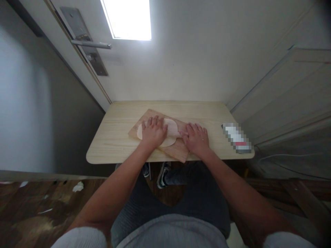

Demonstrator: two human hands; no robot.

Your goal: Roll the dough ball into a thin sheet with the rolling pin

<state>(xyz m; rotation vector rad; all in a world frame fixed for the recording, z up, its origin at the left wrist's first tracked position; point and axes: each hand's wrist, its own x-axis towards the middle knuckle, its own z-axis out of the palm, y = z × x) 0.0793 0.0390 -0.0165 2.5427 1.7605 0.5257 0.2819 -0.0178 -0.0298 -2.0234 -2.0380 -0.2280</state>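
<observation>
On a small wooden table, a brown wooden board [176,150] lies at an angle, one corner reaching past the front edge. A pale, thin, rounded sheet that looks like dough [169,141] rests on the board. My left hand [155,130] lies palm down over its left part, fingers spread. My right hand [197,137] is palm down at the board's right side, fingers stretched out. Between the hands runs a pale, thicker band [172,128], narrowing toward my right thumb. Whether this band is a separate thing is not clear, and the palms hide what lies beneath them.
The pale table [119,120] stands against a white door with a metal handle [93,44]. Near its right edge lies a flat, phone-like object [236,137], blurred out. My legs are under the table. White scraps [78,186] litter the floor at left; cables run at right.
</observation>
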